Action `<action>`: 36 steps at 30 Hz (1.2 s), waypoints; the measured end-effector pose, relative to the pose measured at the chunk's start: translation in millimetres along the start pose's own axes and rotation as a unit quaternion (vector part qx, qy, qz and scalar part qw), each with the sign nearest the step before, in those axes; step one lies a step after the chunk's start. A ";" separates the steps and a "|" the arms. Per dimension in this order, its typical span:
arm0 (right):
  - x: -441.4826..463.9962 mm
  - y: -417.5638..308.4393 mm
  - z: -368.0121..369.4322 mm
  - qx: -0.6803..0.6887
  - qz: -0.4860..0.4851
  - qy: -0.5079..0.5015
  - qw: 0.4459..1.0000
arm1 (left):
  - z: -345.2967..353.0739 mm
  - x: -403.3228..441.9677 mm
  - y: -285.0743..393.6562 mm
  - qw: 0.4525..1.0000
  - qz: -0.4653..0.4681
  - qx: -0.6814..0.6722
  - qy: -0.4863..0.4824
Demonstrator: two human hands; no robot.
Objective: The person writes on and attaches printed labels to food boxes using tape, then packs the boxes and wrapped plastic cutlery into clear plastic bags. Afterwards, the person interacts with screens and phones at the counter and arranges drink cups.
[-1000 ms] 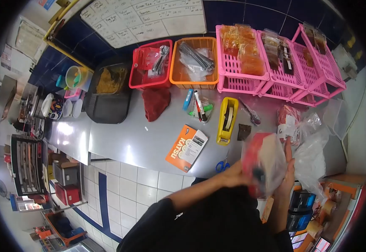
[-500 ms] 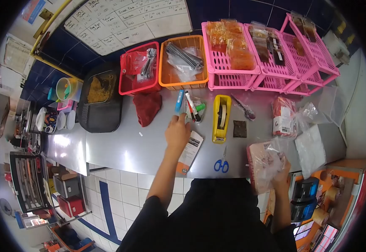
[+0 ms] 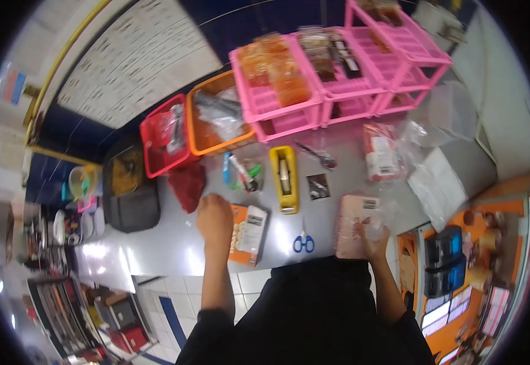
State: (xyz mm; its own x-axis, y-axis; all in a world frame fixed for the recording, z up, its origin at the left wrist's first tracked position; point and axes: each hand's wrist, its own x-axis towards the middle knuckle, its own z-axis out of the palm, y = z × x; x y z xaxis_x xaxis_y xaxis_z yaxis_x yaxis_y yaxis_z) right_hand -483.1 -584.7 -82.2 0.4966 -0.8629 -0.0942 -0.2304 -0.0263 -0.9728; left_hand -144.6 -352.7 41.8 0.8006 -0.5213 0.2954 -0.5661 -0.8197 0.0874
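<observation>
My left hand (image 3: 215,218) is closed, knuckles up, over the steel table beside an orange and white box (image 3: 248,235); whatever its fingers hold, if anything, is hidden. My right hand (image 3: 372,242) grips a pink pack (image 3: 351,226) with a white label and crumpled clear plastic, at the table's front edge. Blue-handled scissors (image 3: 303,242) lie between the two hands. Beyond them stand a yellow tape dispenser (image 3: 285,182) and a small dark packet (image 3: 319,187). Several markers (image 3: 243,173) are grouped past my left hand, near a dark red cloth (image 3: 187,187).
Along the back are a red basket (image 3: 149,143), an orange basket (image 3: 195,143) and pink racks (image 3: 283,125) with filled bags. A black tray (image 3: 132,213) stands left. Another red and white pack (image 3: 383,152) and a white plastic sheet (image 3: 441,185) lie right.
The view has turned and shifted. My left hand has drawn back from the markers to beside the orange and white box. The pink pack in my right hand has shifted relative to the table edge.
</observation>
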 end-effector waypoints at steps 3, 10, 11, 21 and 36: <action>-6.1 -5.4 -24.6 -0.240 -0.052 -0.100 0.964 | -21.6 -22.1 51.8 0.936 -0.111 -0.328 -0.064; 6.6 -70.3 -51.4 -0.259 -0.182 -0.256 0.913 | 47.1 -86.4 200.1 0.647 -0.179 -0.615 -0.414; 8.7 -85.7 -50.3 -0.332 -0.279 -0.211 0.876 | 55.6 -88.1 210.4 0.652 -0.156 -0.591 -0.449; 23.7 -87.4 -54.8 -0.471 -0.362 -0.208 0.777 | 59.0 -99.6 207.4 0.617 -0.090 -0.559 -0.547; 8.5 -75.7 -38.1 0.178 0.227 -0.161 0.944 | 54.9 -97.8 216.0 0.391 -0.263 -0.629 -0.618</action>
State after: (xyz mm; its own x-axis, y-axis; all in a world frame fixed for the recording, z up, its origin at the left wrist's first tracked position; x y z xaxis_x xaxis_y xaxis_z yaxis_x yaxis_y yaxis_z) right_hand -493.3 -609.2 -1.3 0.6566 -0.5442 -0.5223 -0.2138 0.5298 -0.8208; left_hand -334.4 -491.8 -20.4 -0.0847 -0.7129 -0.6961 0.7148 -0.5302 0.4560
